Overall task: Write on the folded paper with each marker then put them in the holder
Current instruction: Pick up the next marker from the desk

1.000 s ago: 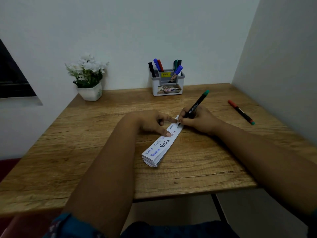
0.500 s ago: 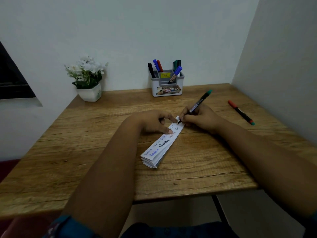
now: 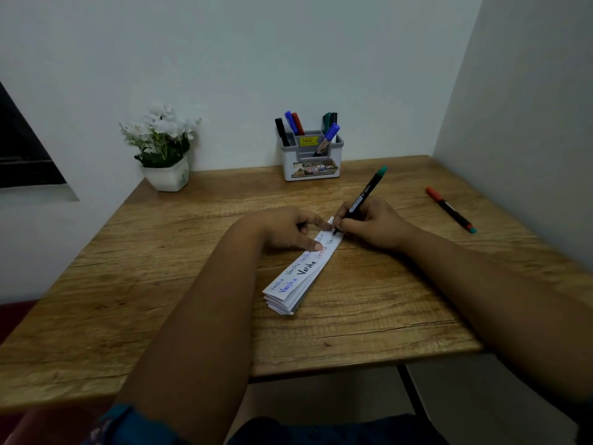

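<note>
A: Desk [image 3: 160,300]?
B: Wood, holder [image 3: 312,162] at back edge.
A: Hands?
B: Left hand [image 3: 288,228] fingers flat on folded paper [image 3: 301,274] mid-desk; right hand [image 3: 372,223] pinches green-capped marker [image 3: 362,195], tip on paper. Red marker [image 3: 451,210] nr right edge.

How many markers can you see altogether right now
8: six stand in the holder at the desk's back edge, more may hide behind them; the green-capped marker is in the right hand, and a red-capped marker lies on the desk at right.
</note>
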